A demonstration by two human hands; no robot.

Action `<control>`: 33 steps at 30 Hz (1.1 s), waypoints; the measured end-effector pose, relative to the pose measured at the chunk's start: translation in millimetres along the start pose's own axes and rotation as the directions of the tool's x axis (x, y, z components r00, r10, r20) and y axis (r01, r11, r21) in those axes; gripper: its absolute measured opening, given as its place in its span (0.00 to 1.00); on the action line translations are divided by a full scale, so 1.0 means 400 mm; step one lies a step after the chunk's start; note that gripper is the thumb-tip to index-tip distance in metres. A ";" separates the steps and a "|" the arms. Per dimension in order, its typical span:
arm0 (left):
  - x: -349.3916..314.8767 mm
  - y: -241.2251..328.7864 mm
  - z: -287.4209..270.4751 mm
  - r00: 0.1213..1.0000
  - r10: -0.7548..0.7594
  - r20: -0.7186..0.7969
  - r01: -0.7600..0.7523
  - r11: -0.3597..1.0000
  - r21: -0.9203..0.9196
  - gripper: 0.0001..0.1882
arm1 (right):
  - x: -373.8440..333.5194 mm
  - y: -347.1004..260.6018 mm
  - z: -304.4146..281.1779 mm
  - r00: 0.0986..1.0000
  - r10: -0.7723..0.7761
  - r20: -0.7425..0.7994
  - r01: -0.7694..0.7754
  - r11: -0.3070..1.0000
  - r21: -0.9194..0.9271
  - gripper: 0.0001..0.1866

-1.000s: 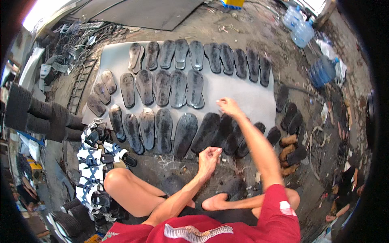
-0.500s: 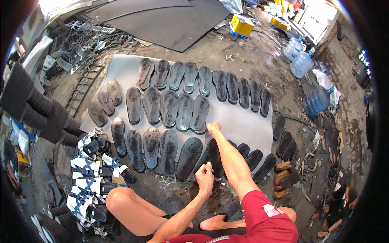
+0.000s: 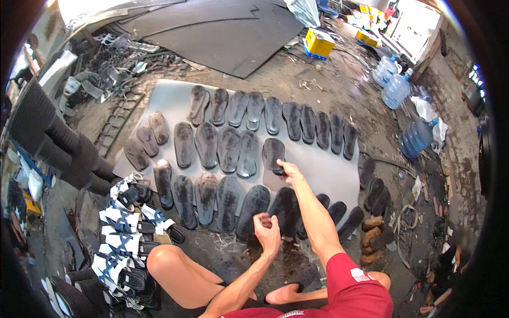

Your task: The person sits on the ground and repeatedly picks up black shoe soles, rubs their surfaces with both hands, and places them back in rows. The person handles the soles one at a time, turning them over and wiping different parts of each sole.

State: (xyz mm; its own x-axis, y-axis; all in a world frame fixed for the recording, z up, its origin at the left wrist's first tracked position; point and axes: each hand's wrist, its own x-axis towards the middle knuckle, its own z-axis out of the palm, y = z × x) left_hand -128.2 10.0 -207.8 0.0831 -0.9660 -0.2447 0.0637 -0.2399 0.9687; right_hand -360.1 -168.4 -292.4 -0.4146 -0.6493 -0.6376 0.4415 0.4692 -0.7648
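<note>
A dark shoe sole tilts up off the grey sheet, its near end gripped by the fingers of my right hand. Its shadow falls on the sheet just below. Beside it, to the left, another dark sole lies at the end of the middle row. My left hand hovers over the near row with its fingers curled in; what they hold, if anything, is hidden. Under and behind it lie a broad dark sole and a darker sole. My right forearm covers part of that near row.
Strapped black-and-white sandals are piled at my left, below stacked dark slabs. Brown wooden foot forms lie at the right. Farther off are a big black sheet, a yellow box and blue water jugs.
My right hand has taken hold of the end sole of the middle row and raised it, shifting it right, away from its neighbour. The left hand's fingers have curled differently.
</note>
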 end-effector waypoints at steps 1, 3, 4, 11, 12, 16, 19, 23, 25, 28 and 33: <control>-0.001 0.003 -0.001 0.996 -0.008 0.089 0.005 0.999 0.043 0.20 | -0.047 -0.005 -0.039 0.998 -0.003 0.055 -0.001 0.998 0.064 0.18; 0.016 0.015 -0.018 0.954 0.259 0.149 -0.292 0.915 0.280 0.34 | -0.186 0.001 -0.066 0.997 -0.066 0.041 0.060 0.990 0.131 0.31; 0.037 0.027 -0.034 0.868 0.462 0.181 -0.494 0.768 0.408 0.40 | -0.311 -0.014 -0.021 0.992 -0.127 -0.018 0.129 0.984 0.123 0.40; -0.068 0.073 -0.012 0.448 0.771 0.453 -0.880 0.469 0.072 0.52 | -0.993 0.039 -0.090 0.898 -0.440 0.027 0.427 0.883 0.193 0.28; -0.091 0.090 -0.012 0.387 0.819 0.424 -0.900 0.435 -0.019 0.50 | -1.059 0.046 -0.099 0.907 -0.420 0.034 0.406 0.892 0.201 0.27; -0.105 0.242 -0.024 0.218 0.880 0.423 -0.873 0.370 -0.318 0.54 | -1.223 0.016 -0.152 0.896 -0.333 0.293 0.203 0.895 0.396 0.32; -0.190 0.363 -0.042 0.551 0.511 0.660 -0.598 0.794 -0.115 0.55 | -1.220 0.015 -0.266 0.823 -0.366 0.435 0.368 0.926 0.084 0.31; -0.245 0.408 -0.074 0.667 0.182 0.722 -0.117 0.983 -0.139 0.31 | -1.250 0.007 -0.203 0.628 -0.729 0.274 0.703 0.380 -0.602 0.27; -0.261 0.417 -0.094 0.696 0.017 0.718 0.039 0.997 -0.062 0.30 | -1.220 0.072 -0.193 0.776 -0.586 0.232 0.626 0.762 -0.168 0.24; -0.253 0.431 -0.124 0.636 -0.095 0.766 0.214 0.975 -0.057 0.32 | -1.188 0.140 -0.223 0.898 -0.390 0.206 0.388 0.920 0.053 0.24; -0.203 0.449 -0.190 0.445 -0.157 0.882 0.624 0.761 -0.179 0.42 | -1.146 0.160 -0.289 0.903 -0.420 0.090 0.338 0.823 0.457 0.25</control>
State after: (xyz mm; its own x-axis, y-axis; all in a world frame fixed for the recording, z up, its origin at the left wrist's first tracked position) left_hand -47.9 52.6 -17.1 -0.8501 -0.4765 -0.2241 0.2784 -0.7680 0.5768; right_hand -233.8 228.6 -59.8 -0.4884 -0.8372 -0.2460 0.5872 -0.1068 -0.8024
